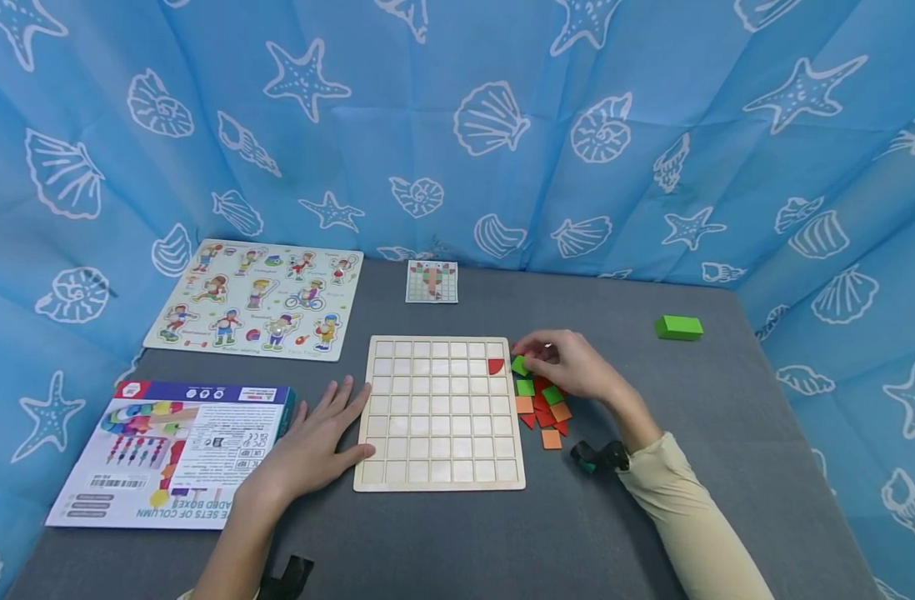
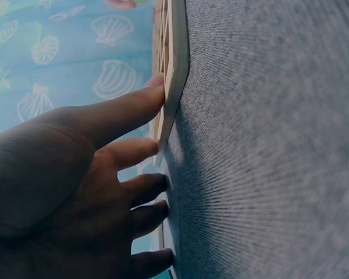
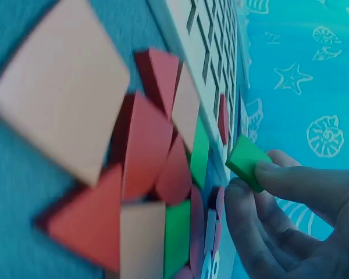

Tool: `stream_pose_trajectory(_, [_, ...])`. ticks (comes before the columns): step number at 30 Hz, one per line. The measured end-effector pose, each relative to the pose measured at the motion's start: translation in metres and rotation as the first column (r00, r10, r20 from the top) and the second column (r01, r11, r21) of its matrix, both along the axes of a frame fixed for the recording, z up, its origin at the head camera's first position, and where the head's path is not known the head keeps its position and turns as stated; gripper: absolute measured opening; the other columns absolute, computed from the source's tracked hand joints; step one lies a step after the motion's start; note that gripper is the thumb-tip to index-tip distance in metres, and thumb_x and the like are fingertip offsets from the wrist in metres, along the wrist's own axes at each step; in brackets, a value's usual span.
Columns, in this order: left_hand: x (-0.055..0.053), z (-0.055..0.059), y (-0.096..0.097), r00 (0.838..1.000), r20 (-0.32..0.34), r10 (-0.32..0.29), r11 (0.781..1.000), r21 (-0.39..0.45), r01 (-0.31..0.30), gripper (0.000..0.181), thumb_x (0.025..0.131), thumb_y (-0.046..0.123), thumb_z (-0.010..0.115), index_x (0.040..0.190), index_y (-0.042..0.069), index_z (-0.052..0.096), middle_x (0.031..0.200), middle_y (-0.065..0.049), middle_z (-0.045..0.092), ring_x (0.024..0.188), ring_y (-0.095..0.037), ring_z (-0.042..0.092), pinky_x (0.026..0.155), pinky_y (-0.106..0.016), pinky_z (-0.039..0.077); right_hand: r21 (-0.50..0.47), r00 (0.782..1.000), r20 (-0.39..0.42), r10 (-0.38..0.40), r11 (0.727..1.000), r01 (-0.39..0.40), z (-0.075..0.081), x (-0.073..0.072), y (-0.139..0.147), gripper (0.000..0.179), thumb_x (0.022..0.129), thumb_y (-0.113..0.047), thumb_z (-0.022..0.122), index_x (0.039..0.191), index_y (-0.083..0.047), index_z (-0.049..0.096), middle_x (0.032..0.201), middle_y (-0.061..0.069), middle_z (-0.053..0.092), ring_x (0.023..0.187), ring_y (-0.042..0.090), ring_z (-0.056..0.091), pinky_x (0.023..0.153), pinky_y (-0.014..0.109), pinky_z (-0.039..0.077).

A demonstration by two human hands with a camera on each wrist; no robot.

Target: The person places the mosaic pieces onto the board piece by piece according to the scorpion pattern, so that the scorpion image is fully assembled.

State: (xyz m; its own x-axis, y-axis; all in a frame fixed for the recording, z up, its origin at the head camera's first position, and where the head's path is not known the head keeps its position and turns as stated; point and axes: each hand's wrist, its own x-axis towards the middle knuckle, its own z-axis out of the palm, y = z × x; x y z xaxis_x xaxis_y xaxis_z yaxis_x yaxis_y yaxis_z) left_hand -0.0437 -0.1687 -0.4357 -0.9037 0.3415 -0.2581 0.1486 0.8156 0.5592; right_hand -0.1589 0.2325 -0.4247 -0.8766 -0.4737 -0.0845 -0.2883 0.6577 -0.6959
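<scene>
A wooden grid board (image 1: 442,492) lies flat on the table, with a red quarter-circle piece (image 1: 496,366) in a cell near its upper right corner. My left hand (image 1: 312,446) lies spread beside the board, its thumb and index finger touching the left edge. At the board's right edge my right hand (image 1: 570,362) pinches a green square block (image 3: 248,163) between thumb and fingers, raised above the pile. Below that hand lies a heap of loose pieces: red pieces (image 3: 145,145), orange squares (image 1: 551,439) and green squares (image 1: 526,387).
A small pattern card (image 1: 432,282) lies behind the board. To the left are a picture puzzle board (image 1: 255,300) and a printed box (image 1: 165,454). A green block (image 1: 678,327) sits at the far right. A blue shell-patterned curtain (image 1: 457,125) hangs behind the table.
</scene>
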Motion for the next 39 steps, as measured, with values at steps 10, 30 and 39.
stream_pose_trajectory(10, [0.0, 0.0, 0.0, 1.0, -0.002, 0.005, 1.0, 0.01, -0.005, 0.086, 0.103, 0.038, 0.074, 0.172, 0.012, 0.031, 0.18, -0.025, 0.02, 0.168, -0.052, 0.014, 0.126, -0.084, 0.011, -0.111, 0.997, 0.074, -0.006, 0.994, 0.014, 0.0, 0.002, -0.025, 0.025, 0.097, 0.002, 0.073, 0.122, 0.002, 0.075, 0.115, 0.018, 0.077, 0.095, 0.021, 0.072, 0.084, 0.025, 0.062])
stream_pose_trajectory(30, [-0.001, -0.002, 0.0, 1.0, -0.012, 0.0, 1.0, 0.003, 0.0, 0.086, 0.103, 0.039, 0.074, 0.172, 0.012, 0.031, 0.18, -0.025, 0.021, 0.168, -0.052, 0.015, 0.124, -0.086, 0.011, 0.058, 0.999, -0.053, 0.01, 0.998, -0.007, -0.01, 0.001, -0.059, 0.021, 0.094, -0.011, 0.085, 0.111, 0.0, 0.078, 0.087, 0.006, 0.068, 0.073, 0.011, 0.056, 0.069, 0.025, 0.048])
stream_pose_trajectory(39, [0.0, -0.002, 0.0, 1.0, -0.01, 0.004, 1.0, 0.005, -0.004, 0.086, 0.103, 0.039, 0.074, 0.173, 0.013, 0.031, 0.18, -0.024, 0.02, 0.168, -0.052, 0.015, 0.125, -0.086, 0.011, 0.069, 0.998, -0.053, 0.027, 0.997, -0.023, -0.01, 0.002, -0.057, 0.022, 0.095, -0.011, 0.084, 0.114, 0.0, 0.079, 0.091, 0.007, 0.07, 0.076, 0.011, 0.058, 0.071, 0.025, 0.05])
